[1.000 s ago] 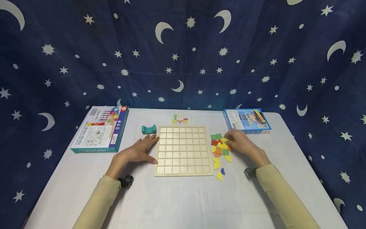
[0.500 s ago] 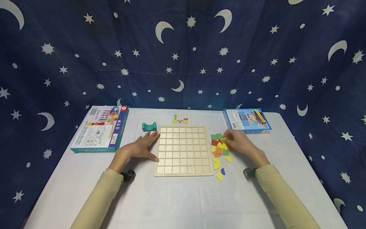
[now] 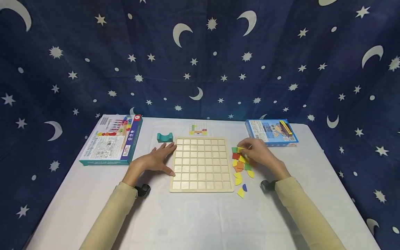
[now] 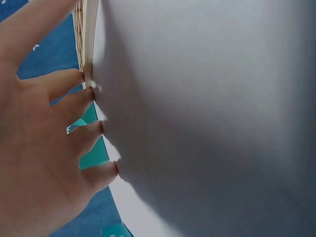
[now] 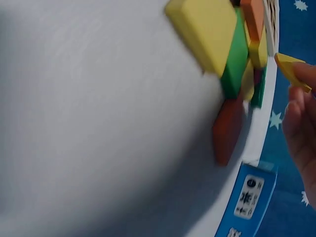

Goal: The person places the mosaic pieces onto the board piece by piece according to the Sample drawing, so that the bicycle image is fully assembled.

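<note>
A pale board [image 3: 201, 165] with a grid of square recesses lies flat on the table. My left hand [image 3: 156, 161] rests at its left edge, fingers spread, fingertips and thumb touching the rim. Beyond the board's right edge, my right hand [image 3: 257, 151] pinches a yellow tile [image 5: 291, 69] between thumb and fingers, raised above the table. Under and beside that hand lie several loose flat tiles, among them an orange tile [image 3: 240, 165], a red tile [image 3: 235, 156], a green tile [image 3: 248, 167] and a yellow quarter-round tile [image 3: 238, 181]. The hand hides part of the pile.
A small grid pattern card [image 3: 198, 128] lies behind the board. To its left stands a teal curved block [image 3: 165, 137]. A large box [image 3: 110, 140] is at the left, a blue box [image 3: 272, 132] at the back right. A blue half-round tile [image 3: 244, 188] lies nearer me.
My right hand has lifted from the tiles with a yellow one and shifted slightly left, toward the board. My left hand stays at the board's edge.
</note>
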`<state>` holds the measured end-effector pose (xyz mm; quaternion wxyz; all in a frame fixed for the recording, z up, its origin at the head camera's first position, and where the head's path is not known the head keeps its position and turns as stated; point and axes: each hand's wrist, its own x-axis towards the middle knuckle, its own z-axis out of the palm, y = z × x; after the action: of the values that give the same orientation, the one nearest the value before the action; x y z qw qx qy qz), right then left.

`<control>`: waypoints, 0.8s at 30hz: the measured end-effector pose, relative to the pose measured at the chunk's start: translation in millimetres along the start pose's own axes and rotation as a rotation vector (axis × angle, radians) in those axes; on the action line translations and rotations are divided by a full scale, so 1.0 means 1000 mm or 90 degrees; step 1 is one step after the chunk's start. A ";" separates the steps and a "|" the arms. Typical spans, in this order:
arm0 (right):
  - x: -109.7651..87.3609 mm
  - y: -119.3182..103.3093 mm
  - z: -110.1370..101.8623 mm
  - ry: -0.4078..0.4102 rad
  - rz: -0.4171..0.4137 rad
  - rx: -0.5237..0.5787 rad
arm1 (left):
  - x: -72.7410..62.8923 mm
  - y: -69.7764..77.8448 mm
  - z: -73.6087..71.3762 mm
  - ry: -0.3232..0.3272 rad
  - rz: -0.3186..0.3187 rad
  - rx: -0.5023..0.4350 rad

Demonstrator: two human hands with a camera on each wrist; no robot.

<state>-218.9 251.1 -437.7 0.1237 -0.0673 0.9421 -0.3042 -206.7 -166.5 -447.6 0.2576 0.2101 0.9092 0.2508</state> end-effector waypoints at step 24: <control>0.029 -0.046 0.029 -0.060 -0.054 0.108 | 0.001 0.004 0.006 0.017 -0.018 0.015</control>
<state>-236.0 191.9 -438.4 0.1604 -0.1108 0.9025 -0.3841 -203.2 -160.5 -449.9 0.2465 0.1968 0.9184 0.2390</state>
